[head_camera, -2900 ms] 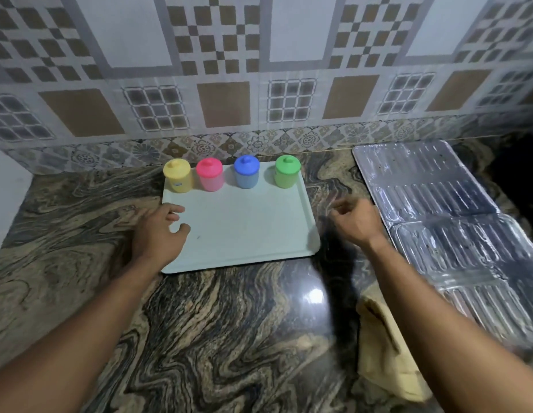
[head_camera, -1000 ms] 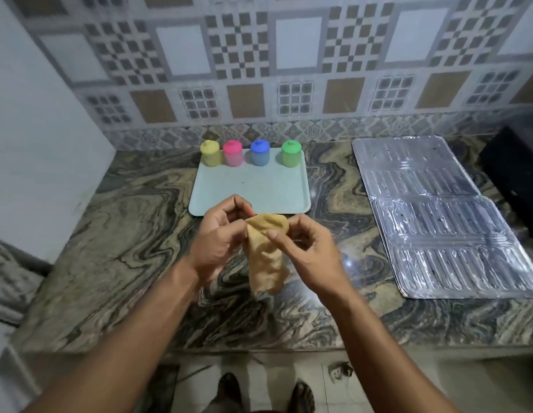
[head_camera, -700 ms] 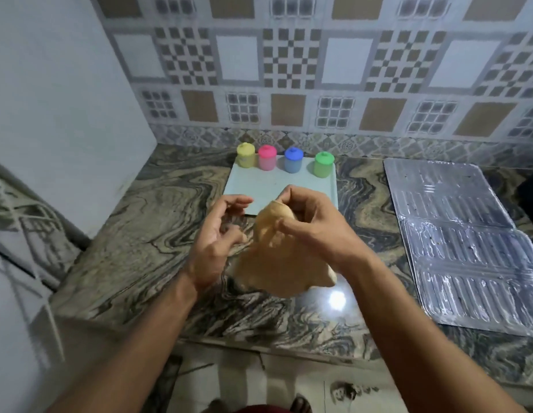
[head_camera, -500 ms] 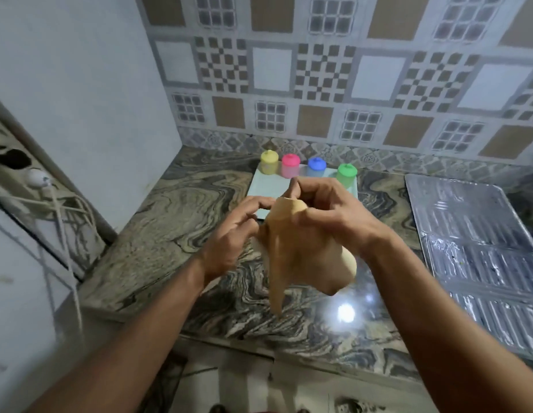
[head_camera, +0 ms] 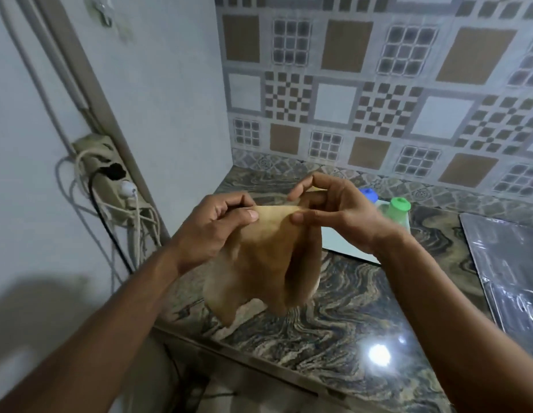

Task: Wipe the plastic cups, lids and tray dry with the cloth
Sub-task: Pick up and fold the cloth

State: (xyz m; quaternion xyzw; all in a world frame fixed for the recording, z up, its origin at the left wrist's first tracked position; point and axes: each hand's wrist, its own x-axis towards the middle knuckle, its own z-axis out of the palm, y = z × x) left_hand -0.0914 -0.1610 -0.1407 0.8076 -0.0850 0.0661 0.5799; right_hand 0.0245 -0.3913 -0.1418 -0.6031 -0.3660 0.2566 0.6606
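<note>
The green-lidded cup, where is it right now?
The green-lidded cup stands on the tray by the tiled wall, just beyond the right hand, beside the blue-lidded cup.

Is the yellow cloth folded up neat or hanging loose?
Hanging loose. The left hand and right hand pinch the cloth by its top edge, and the rest droops in soft folds above the counter.

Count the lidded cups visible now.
2: a blue-lidded cup peeking behind the right hand, and a green-lidded cup beside it on the tray. Others may be hidden behind the hands and cloth.
</note>
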